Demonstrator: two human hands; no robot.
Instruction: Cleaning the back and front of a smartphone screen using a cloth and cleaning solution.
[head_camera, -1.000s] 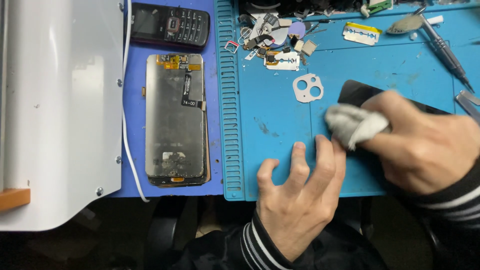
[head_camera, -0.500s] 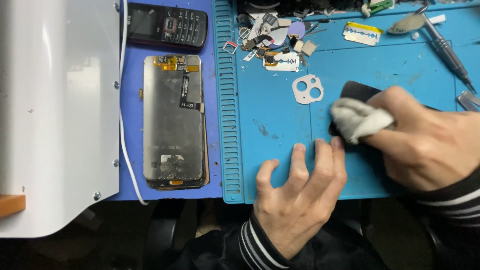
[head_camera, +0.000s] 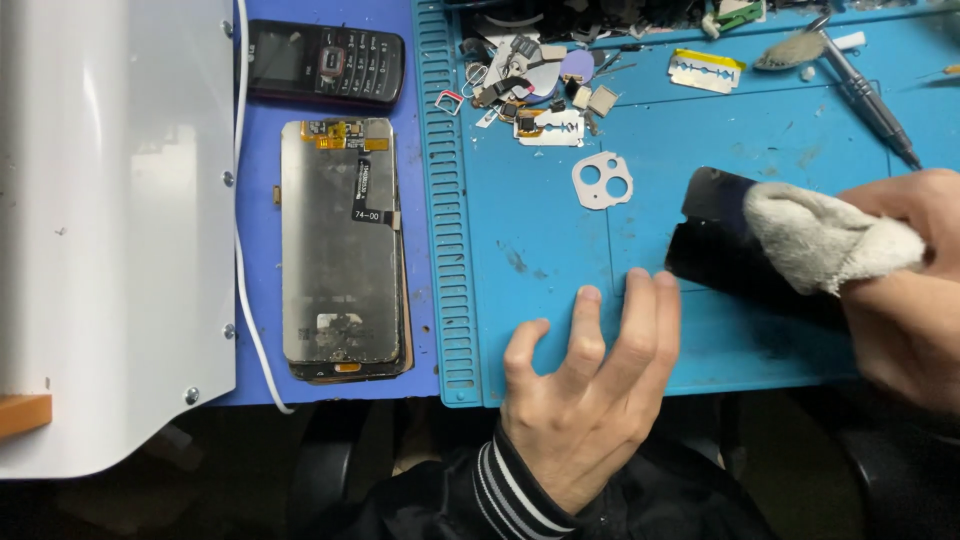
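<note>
Two hands work low on the blue mat (head_camera: 540, 210). The right hand (head_camera: 900, 290), at the right edge of the frame, has its fingers closed around a grey-white cloth (head_camera: 825, 240) pressed onto a dark phone body (head_camera: 720, 250), seemingly to wipe it. The left hand (head_camera: 590, 390), fingers spread and empty, rests its fingertips beside the phone, likely as a brace. Cloth and hand cover most of the phone. Small parts (head_camera: 540, 80) at top centre are too cluttered to identify.
</note>
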